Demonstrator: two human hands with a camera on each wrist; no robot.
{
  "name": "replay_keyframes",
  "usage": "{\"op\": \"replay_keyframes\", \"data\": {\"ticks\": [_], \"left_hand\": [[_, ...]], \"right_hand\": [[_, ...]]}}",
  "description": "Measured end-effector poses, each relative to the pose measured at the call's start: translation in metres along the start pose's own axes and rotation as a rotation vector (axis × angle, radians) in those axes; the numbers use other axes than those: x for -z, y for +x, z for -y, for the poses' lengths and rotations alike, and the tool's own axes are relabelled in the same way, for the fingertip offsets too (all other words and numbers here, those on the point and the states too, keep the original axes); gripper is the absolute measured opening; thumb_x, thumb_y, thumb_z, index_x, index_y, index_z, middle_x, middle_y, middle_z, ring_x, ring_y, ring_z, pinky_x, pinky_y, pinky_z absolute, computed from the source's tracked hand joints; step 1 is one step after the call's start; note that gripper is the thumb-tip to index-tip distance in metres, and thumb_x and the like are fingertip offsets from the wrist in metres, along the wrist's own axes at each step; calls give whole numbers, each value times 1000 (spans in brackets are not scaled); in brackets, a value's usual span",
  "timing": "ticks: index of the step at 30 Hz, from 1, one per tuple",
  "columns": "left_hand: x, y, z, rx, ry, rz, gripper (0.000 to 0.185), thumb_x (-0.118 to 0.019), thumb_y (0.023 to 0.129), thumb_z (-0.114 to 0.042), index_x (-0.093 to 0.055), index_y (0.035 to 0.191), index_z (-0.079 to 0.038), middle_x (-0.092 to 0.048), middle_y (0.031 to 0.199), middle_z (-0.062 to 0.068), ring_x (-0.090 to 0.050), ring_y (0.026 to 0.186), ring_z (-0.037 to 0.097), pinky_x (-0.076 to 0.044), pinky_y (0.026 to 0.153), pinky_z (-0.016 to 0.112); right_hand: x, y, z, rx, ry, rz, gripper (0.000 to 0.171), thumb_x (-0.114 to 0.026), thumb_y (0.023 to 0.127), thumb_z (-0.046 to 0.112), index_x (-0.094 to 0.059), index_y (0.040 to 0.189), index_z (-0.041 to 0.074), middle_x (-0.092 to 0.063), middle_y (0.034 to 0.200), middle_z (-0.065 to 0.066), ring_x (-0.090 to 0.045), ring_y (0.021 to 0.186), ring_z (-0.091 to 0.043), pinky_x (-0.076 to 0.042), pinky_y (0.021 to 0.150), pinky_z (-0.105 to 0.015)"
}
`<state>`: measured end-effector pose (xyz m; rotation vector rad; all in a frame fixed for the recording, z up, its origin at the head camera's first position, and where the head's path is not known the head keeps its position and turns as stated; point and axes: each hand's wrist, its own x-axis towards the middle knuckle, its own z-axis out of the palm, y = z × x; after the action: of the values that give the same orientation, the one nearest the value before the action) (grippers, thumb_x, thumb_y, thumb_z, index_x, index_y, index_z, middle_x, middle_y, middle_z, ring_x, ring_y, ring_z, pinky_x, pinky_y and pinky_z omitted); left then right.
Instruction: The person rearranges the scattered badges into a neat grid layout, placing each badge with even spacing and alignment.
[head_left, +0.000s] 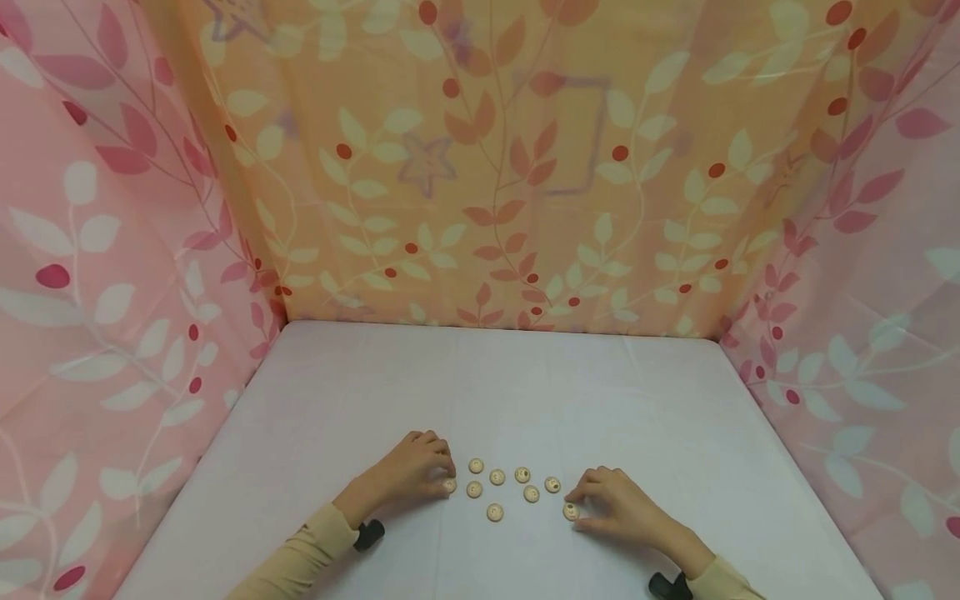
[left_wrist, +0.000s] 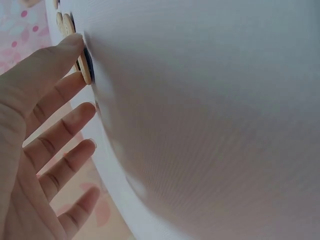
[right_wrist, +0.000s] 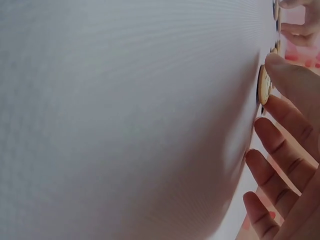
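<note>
My left hand (head_left: 414,467) pinches a small round wooden disc (head_left: 449,485) by its edges, thumb on one side and index finger on the other. In the left wrist view this disc (left_wrist: 85,67) stands close to the white surface, and the other three fingers are spread apart. On the right, my right hand (head_left: 617,507) holds another wooden disc (head_left: 572,512) the same way, between thumb and index finger. A mark shows on the face of that disc (right_wrist: 265,86) in the right wrist view. Between the hands lie several similar discs, among them one at the front (head_left: 495,512).
A white cloth-covered table (head_left: 480,392) extends beyond the hands. Leaf-patterned curtains close it in: a yellow one (head_left: 420,208) behind, pink ones at the left (head_left: 97,333) and right (head_left: 877,333). Black bands (head_left: 369,535) sit at both wrists.
</note>
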<state>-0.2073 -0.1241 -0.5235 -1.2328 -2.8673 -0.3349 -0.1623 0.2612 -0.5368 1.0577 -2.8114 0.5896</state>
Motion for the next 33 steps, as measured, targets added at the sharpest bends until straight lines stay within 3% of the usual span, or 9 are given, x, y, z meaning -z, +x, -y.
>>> {"op": "replay_keyframes", "data": {"ticks": [8, 20, 33], "left_hand": [[0, -1, -1, -7, -4, 4, 22, -69, 77, -45, -68, 93, -30, -58, 99, -14, -48, 100, 9, -38, 94, 41], [-9, 1, 7, 27, -74, 27, 18, -71, 76, -42, -64, 88, -32, -55, 99, -15, -45, 98, 8, -35, 96, 42], [-4, 16, 18, 68, -138, -70, 15, -72, 77, -33, -66, 88, -25, -58, 86, -16, -44, 85, 5, -33, 95, 37]], "right_hand": [[-2, 0, -2, -13, -16, 22, 22, -73, 74, 44, -66, 94, 37, -53, 93, 27, -48, 88, 4, -41, 77, -30], [-5, 0, -2, 39, -14, -32, 21, -75, 73, 39, -67, 92, 35, -54, 92, 25, -48, 86, 2, -40, 74, -28], [-5, 2, -1, 11, -8, 3, 19, -74, 74, 39, -66, 91, 36, -53, 93, 25, -49, 88, 0, -40, 75, -31]]}}
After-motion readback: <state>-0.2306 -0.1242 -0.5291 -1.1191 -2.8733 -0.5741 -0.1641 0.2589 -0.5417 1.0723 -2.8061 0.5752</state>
